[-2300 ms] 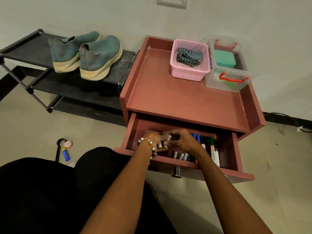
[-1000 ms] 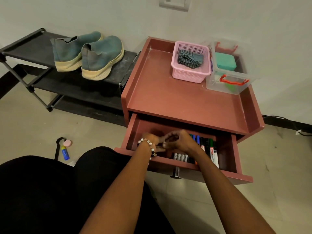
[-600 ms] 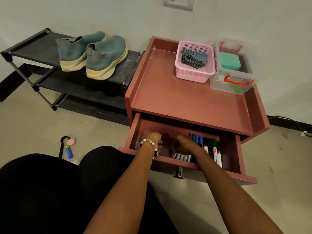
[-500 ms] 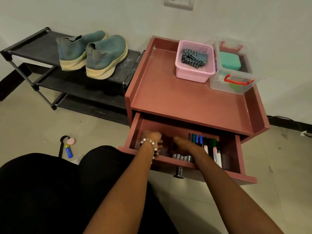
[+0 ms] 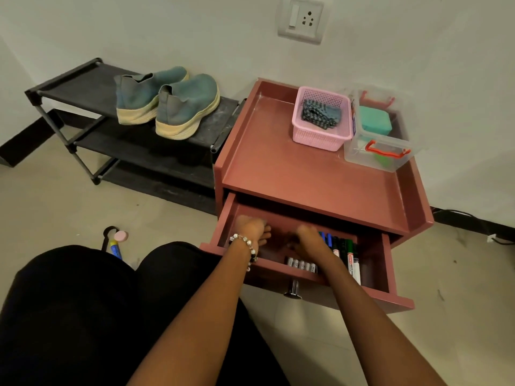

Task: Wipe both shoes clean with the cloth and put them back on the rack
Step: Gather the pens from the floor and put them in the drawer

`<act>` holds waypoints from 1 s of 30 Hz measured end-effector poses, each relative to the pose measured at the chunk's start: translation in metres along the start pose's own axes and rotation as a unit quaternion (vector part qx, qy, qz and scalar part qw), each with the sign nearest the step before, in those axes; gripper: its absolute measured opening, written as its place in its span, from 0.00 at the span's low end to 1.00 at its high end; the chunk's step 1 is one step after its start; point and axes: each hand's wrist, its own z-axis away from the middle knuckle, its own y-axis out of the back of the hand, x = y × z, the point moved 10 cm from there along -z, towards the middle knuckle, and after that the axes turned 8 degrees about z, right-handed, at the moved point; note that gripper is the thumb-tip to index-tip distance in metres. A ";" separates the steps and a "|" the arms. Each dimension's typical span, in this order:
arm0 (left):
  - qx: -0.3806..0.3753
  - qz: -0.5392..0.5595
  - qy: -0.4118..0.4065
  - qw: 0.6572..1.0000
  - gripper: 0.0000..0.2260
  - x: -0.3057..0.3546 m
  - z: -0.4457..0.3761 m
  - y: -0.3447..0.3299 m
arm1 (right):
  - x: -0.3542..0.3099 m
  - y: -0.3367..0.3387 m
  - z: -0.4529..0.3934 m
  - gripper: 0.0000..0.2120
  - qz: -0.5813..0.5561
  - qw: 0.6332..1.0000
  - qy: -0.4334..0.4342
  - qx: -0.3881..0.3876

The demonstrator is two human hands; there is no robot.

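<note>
Two teal shoes with cream soles, the left shoe (image 5: 145, 96) and the right shoe (image 5: 186, 110), stand side by side on the top shelf of a black rack (image 5: 83, 79), heels toward me. A dark patterned cloth (image 5: 320, 114) lies in a pink basket (image 5: 320, 139) on the red cabinet. Both hands are down in the cabinet's open drawer (image 5: 376, 277), far from the shoes and the cloth. My left hand (image 5: 252, 228), with a bead bracelet, rests at the drawer's left with loosely curled fingers and nothing visible in them. My right hand (image 5: 309, 240) is at the middle, palm down, its fingers in shadow.
The drawer holds a row of small batteries (image 5: 302, 266) and several markers (image 5: 345, 254). A clear lidded box (image 5: 381, 140) stands beside the basket. A glue stick and a pink cap (image 5: 118, 240) lie on the floor by my knees. A cable (image 5: 473, 221) runs along the wall.
My hands were together over the drawer, handling small batteries. They have drawn apart and dropped lower inside it. The batteries now lie in a row at the drawer's front.
</note>
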 end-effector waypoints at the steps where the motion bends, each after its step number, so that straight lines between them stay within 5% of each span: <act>1: -0.001 0.008 -0.011 1.000 0.05 0.007 0.004 0.002 | -0.003 0.013 0.004 0.06 -0.038 0.999 -0.007 0.035; 4: -0.025 0.060 -0.019 0.998 0.04 0.030 0.021 0.009 | -0.034 0.051 0.012 0.07 -0.187 0.977 0.003 0.099; 8: -0.038 0.092 -0.080 0.992 0.06 0.090 0.041 0.051 | -0.103 0.082 0.006 0.07 -0.439 0.892 0.038 0.101; 13: 0.032 0.131 -0.149 0.980 0.04 0.171 0.053 0.163 | -0.205 0.103 -0.022 0.06 -0.521 0.843 0.083 0.107; 22: 0.229 0.063 -0.154 0.959 0.06 0.233 -0.007 0.364 | -0.353 0.040 -0.132 0.05 -0.442 0.891 0.102 0.002; 30: 0.318 0.039 -0.018 0.947 0.07 0.108 -0.132 0.477 | -0.415 -0.137 -0.240 0.02 -0.133 0.958 0.190 -0.166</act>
